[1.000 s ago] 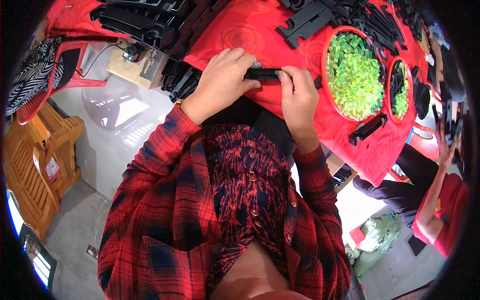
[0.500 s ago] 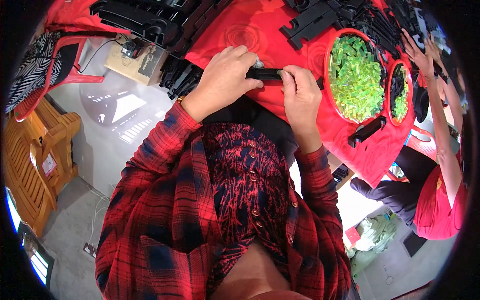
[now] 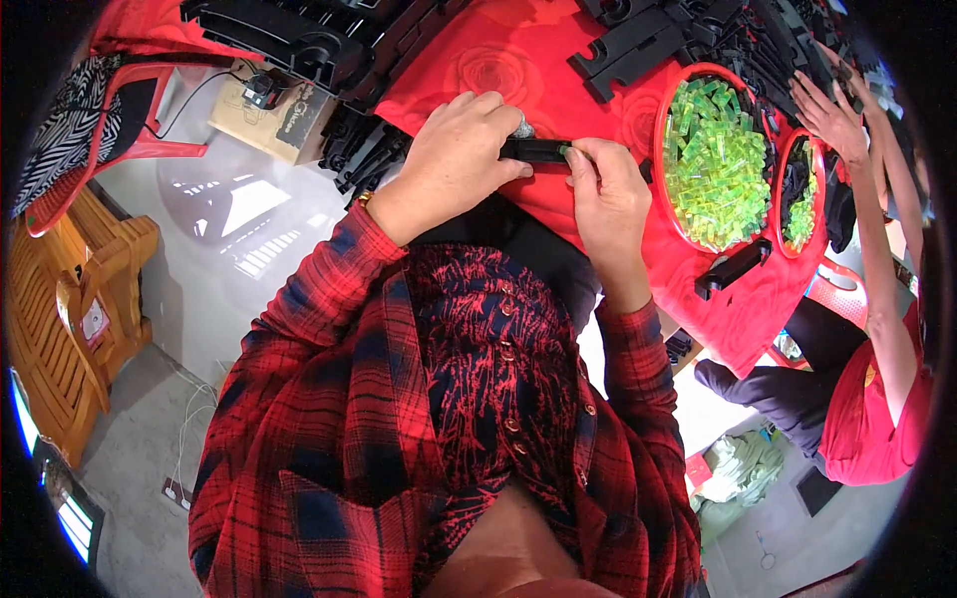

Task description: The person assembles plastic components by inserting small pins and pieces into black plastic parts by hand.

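Note:
My left hand (image 3: 459,149) is closed round a dark, narrow black plastic part (image 3: 538,149) held level over the near edge of the red tablecloth. At the part's right end, my right hand (image 3: 611,189) pinches a small green plastic piece (image 3: 566,151) between thumb and forefinger, touching or nearly touching the part. Most of the piece is hidden by the fingers. To the right of that hand stands a large red-rimmed basin (image 3: 659,169) heaped with translucent yellow-green pieces (image 3: 716,169). A similar loose black part (image 3: 736,269) lies on the cloth just below this basin.
A smaller red basin (image 3: 821,189) holds green and black pieces. Black plastic parts (image 3: 633,50) pile up at the back, with larger black mouldings (image 3: 329,45) at the far left. A co-worker's hands (image 3: 832,120) reach in at right. A cardboard box (image 3: 269,120) stands left.
Both hands and the black part have shifted slightly right in the picture, as has the table. Green now shows more plainly at my right fingertips. The co-worker's hands have moved a little.

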A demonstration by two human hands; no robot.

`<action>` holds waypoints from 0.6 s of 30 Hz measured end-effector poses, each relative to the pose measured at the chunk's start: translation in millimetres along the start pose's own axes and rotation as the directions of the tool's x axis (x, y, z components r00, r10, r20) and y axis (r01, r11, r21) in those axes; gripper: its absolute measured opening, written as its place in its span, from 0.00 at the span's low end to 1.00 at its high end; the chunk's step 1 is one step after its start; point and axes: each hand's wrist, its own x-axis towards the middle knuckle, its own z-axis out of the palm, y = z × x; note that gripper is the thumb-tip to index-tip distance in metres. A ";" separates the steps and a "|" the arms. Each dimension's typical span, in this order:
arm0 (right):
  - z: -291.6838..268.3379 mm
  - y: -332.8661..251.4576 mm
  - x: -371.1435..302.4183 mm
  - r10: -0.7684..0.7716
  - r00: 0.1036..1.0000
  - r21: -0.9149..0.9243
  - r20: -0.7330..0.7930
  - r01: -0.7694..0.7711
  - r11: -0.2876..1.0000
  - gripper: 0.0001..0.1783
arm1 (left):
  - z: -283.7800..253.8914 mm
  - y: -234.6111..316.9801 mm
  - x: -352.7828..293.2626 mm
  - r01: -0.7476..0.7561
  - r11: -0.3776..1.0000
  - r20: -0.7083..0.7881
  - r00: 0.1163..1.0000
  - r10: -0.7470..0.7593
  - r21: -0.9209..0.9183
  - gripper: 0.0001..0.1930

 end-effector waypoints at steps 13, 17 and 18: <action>7.0 1.3 -5.6 0.040 0.999 -0.022 -0.033 -0.041 0.999 0.05 | -0.2 0.6 0.3 0.006 1.000 0.008 1.000 -0.006 0.016 0.18; 8.8 0.6 -5.9 0.012 0.999 -0.079 -0.050 -0.016 0.997 0.06 | 0.5 0.5 -0.6 0.005 1.000 -0.001 1.000 -0.005 0.022 0.18; 9.0 0.1 -5.7 0.013 0.999 -0.079 -0.048 -0.017 0.997 0.06 | 0.7 0.1 -0.8 0.006 1.000 -0.002 1.000 -0.006 0.021 0.18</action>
